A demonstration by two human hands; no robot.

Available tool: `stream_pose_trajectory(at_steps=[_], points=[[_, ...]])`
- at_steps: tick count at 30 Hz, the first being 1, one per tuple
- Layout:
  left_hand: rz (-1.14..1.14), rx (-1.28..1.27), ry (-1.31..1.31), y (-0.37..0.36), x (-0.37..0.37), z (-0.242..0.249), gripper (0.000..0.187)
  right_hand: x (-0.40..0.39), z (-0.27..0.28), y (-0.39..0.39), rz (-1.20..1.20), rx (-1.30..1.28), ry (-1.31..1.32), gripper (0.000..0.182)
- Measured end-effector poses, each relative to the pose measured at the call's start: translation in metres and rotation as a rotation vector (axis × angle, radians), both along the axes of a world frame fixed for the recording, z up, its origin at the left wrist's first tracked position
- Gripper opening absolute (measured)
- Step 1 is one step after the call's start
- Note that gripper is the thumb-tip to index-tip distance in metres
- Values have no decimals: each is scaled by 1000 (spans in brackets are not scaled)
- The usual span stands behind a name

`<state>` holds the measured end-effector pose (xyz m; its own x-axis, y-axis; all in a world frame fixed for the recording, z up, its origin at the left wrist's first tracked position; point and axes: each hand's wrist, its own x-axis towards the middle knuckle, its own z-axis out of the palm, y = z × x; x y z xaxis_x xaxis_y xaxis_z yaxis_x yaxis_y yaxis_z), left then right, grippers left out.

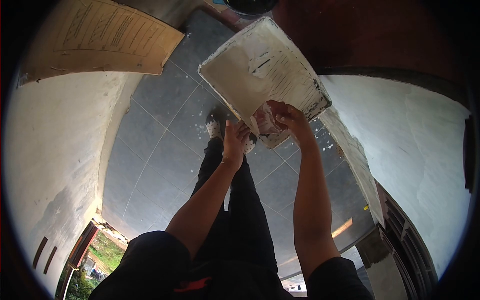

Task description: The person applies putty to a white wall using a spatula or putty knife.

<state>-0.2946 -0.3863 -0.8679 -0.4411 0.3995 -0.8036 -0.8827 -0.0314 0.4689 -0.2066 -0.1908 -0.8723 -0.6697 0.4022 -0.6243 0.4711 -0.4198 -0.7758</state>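
Note:
A pale paint tray [230, 65] with a ribbed slope and crusted rim is in front of me, holding a smooth cream-white coating. My right hand [296, 124] grips a reddish-brown flat piece [265, 114] smeared with white paste, over the near end of the tray; its exact kind I cannot tell. Beside the tray's near left edge is my left hand [234, 142], fingers stretched out toward the rim and the smeared piece, thumb raised, nothing held in it.
Grey floor tiles [150, 130] with white splatters lie below. A cardboard box [110, 40] is at upper left. Whitish walls [55, 145] rise on both sides. A dark red surface [370, 35] and a black round container [250, 5] are at the top. My feet stand just below the tray.

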Motion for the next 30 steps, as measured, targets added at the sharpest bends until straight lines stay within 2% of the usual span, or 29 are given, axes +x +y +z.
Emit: stream_pose_trajectory(at_steps=[1,3,5,10,15,17,19,20,22,23,25,26,28,29,30], points=[[-2,2,2,0,0,1,89,2,4,-1,-140,-133,93,40],[-42,-24,41,0,0,2,94,12,9,2,-173,-179,88,39],[-25,-52,25,-3,1,1,92,19,19,1,-208,-225,83,39],[-2,-117,38,-23,12,15,88,44,76,-12,-363,-434,123,45],[-56,-141,96,-43,16,47,90,56,122,-31,-501,-490,240,45],[-91,-168,168,-47,1,31,86,49,138,-36,-632,-466,267,46],[-324,-357,378,-38,-41,-13,83,44,112,-41,-659,-418,260,47],[-317,-339,399,-23,-65,-15,83,38,98,-36,-686,-365,239,48],[-112,-490,613,5,-104,-15,88,27,88,-33,-708,-378,266,46],[-118,-483,616,13,-119,-12,88,25,82,-35,-732,-411,267,45],[60,-496,673,17,-140,-4,86,22,82,-40,-753,-438,243,44],[45,-496,671,15,-149,-16,86,20,81,-42,-776,-457,270,44],[44,-325,577,10,-171,-48,90,18,77,-43,-803,-469,300,44],[37,-320,578,11,-182,-50,90,19,73,-45,-812,-463,283,43],[-66,-283,576,11,-193,-48,93,20,68,-47,-823,-460,265,42]])
